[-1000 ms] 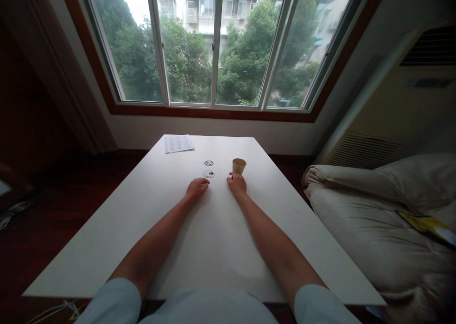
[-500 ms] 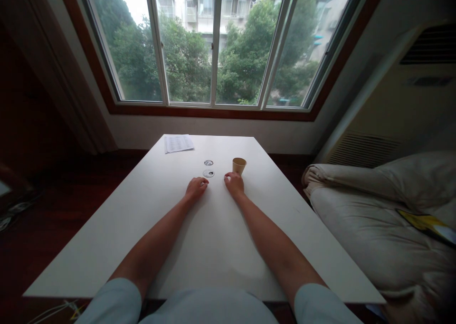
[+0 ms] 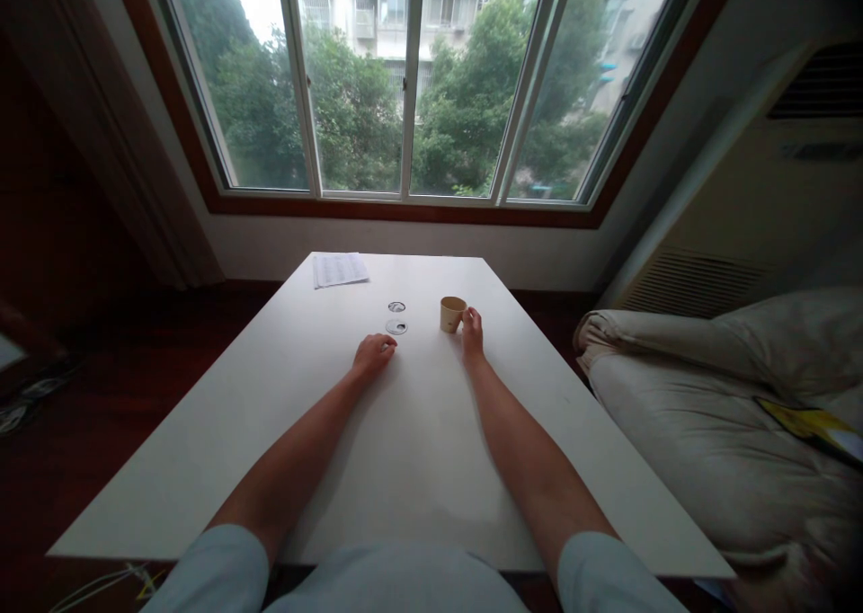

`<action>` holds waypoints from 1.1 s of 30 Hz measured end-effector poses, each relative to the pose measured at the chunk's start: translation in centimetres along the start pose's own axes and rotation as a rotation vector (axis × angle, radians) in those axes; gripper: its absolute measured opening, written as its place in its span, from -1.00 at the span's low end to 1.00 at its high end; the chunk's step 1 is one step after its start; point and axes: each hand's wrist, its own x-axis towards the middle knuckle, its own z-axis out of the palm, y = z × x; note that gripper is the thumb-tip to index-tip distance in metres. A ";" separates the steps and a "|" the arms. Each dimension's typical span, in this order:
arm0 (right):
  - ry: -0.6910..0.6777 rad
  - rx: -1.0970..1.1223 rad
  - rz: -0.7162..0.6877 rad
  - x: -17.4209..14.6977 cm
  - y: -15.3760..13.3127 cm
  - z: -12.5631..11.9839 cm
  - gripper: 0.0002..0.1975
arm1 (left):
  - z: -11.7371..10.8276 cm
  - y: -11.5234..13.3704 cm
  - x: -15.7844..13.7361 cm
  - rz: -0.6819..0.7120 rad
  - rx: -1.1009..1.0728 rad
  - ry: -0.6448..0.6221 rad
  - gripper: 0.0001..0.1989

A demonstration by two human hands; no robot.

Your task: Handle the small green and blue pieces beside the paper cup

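A tan mug [image 3: 451, 315] stands upright on the white table [image 3: 431, 469], its opening facing up. My right hand [image 3: 473, 331] is at the mug's right side, fingers closed around its handle. To the left, my left hand [image 3: 374, 354] rests on the tabletop with loosely bent fingers, and I see nothing held in it. Just beyond its fingertips lies a flat round piece with a dark rim [image 3: 396, 326]. A second, similar round piece [image 3: 396, 307] lies behind that one; what they are is too small to tell.
Printed sheets of paper [image 3: 341, 270] lie at the table's far left corner. A cushioned beige seat [image 3: 661, 406] is beside the table on the right. Beyond the far edge are a wall and a wide window [image 3: 404, 101]. Cables [image 3: 114, 586] show below the near left corner.
My right hand has moved from the mug's front left to its right side and taken the handle. The handle now shows on the right. My left hand has stayed put.
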 end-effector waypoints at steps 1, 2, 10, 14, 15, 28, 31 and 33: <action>-0.014 0.051 0.037 -0.1 -0.1 0.1 -0.42 | 0.0 0.0 0.0 -0.005 0.001 -0.002 -0.76; -0.026 0.113 0.079 -0.2 -0.2 0.2 -0.42 | 0.0 0.1 0.0 -0.009 0.001 -0.006 -0.76; -0.060 -0.018 0.041 -2.4 -1.0 1.7 -0.65 | -0.1 0.1 -0.1 -0.010 -0.001 -0.004 -0.77; -0.052 -0.173 -0.063 -4.5 -2.3 2.5 -0.78 | 0.0 0.3 -0.1 0.009 0.012 -0.003 -0.78; -0.105 -0.200 -0.113 -5.2 -2.8 2.8 -0.80 | 0.0 0.4 -0.1 0.015 0.023 -0.002 -0.78; -0.481 -0.591 -0.592 -9.8 -6.0 3.1 -0.84 | -0.3 0.3 -0.6 0.173 0.130 -0.055 -0.75; -0.514 -0.619 -0.612 -10.5 -6.0 3.0 -0.76 | -0.4 0.4 -0.9 0.204 0.180 -0.057 -0.72; -0.554 -0.612 -0.630 -10.6 -5.9 3.0 -0.70 | -0.4 0.5 -1.3 0.219 0.223 -0.056 -0.69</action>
